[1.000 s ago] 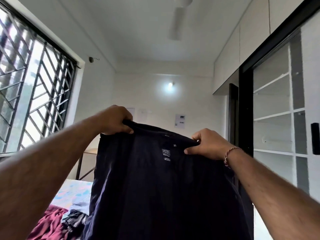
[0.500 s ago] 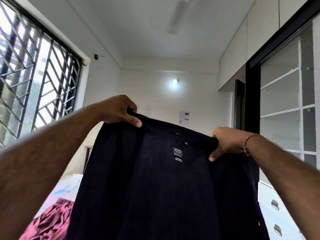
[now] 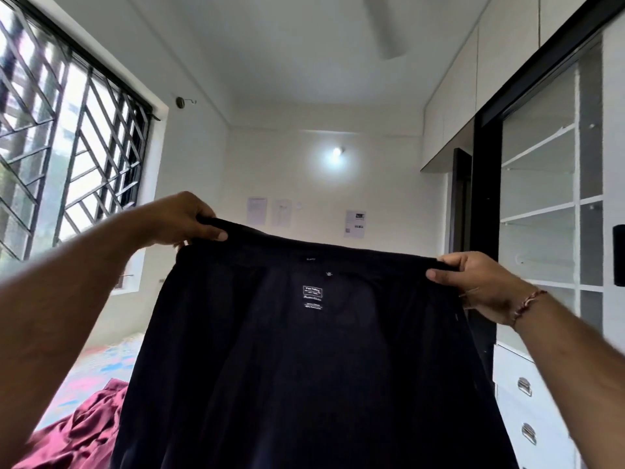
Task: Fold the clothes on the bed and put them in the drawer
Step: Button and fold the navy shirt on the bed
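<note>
Since the frame 0.5 s back, both hands have drawn further apart, pulling the top edge of the dark navy garment taut and nearly level. The left hand pinches the far-left corner of that edge, fingers curled over the cloth; the right hand pinches the right corner likewise. The garment hangs in the air between them, its printed label facing the camera, above the bed, where a maroon garment lies at near left. To fold well, I would judge, keep the edge level, let creases drop out, then lower it flat. The drawers wait at near right.
</note>
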A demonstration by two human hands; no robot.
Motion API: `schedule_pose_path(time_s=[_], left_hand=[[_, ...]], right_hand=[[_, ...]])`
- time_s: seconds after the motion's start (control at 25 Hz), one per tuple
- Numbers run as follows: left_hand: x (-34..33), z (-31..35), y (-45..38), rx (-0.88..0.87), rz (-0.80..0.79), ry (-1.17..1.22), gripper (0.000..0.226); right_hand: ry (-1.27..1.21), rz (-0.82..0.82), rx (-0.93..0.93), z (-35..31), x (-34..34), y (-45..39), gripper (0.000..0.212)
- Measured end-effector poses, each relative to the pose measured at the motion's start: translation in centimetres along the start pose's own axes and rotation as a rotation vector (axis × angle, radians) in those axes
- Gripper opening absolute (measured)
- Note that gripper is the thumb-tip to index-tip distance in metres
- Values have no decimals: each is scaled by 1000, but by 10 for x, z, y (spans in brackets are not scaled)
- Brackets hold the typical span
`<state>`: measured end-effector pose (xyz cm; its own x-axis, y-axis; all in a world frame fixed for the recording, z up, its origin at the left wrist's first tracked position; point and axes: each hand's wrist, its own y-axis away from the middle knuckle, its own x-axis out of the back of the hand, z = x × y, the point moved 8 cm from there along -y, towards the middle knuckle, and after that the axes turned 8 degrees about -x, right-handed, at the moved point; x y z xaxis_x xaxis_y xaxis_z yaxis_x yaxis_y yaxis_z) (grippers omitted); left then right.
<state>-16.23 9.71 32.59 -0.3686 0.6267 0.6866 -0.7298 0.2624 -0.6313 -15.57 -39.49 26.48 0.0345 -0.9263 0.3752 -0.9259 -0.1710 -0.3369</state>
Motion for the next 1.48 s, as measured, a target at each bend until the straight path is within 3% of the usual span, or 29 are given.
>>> schedule_pose_path(time_s=[0.12,0.2,0.28,0.44,0.52,0.64,0.72,0.84,1.0,1.12,1.2,1.28,1.36,1.48], left_hand=[[-32,-37,20,33,110,529,53],[-80,-59,40,84,165,840,38],[-144,-88,66,197,194,927,25],[-283,-165,134,455,130,691,12],[-344,-190,182,585,170,555,10],[-403,-205,250,722,262,362,16],[-425,-205,270,703,199,203,18],[-435,-188,264,580,107,83,9],[-442,-217,281,764,100,109,8],[-436,-232,289,813,-33,294,41],[-426,-222,278,651,-218,270,55],[-412,-212,271,491,-294,133,55],[-398,-202,274,446,-276,48,54],[-385,-183,282,429,-192,163,49]], right_hand=[[-379,94,-6,38,-7,4,39],[-516,144,-78,82,-25,10,21],[-486,201,-210,152,-51,14,15],[-97,441,-434,316,-93,32,14],[27,512,-491,370,-118,56,11],[56,512,-493,412,-162,94,13],[-18,541,-521,437,-189,124,8],[-174,600,-579,466,-223,171,9],[-264,671,-657,490,-243,194,14],[-370,750,-683,484,-228,193,13],[-431,759,-644,472,-216,193,16],[-452,694,-566,458,-208,190,23],[-480,572,-531,452,-206,187,39],[-476,475,-535,453,-202,195,35]])
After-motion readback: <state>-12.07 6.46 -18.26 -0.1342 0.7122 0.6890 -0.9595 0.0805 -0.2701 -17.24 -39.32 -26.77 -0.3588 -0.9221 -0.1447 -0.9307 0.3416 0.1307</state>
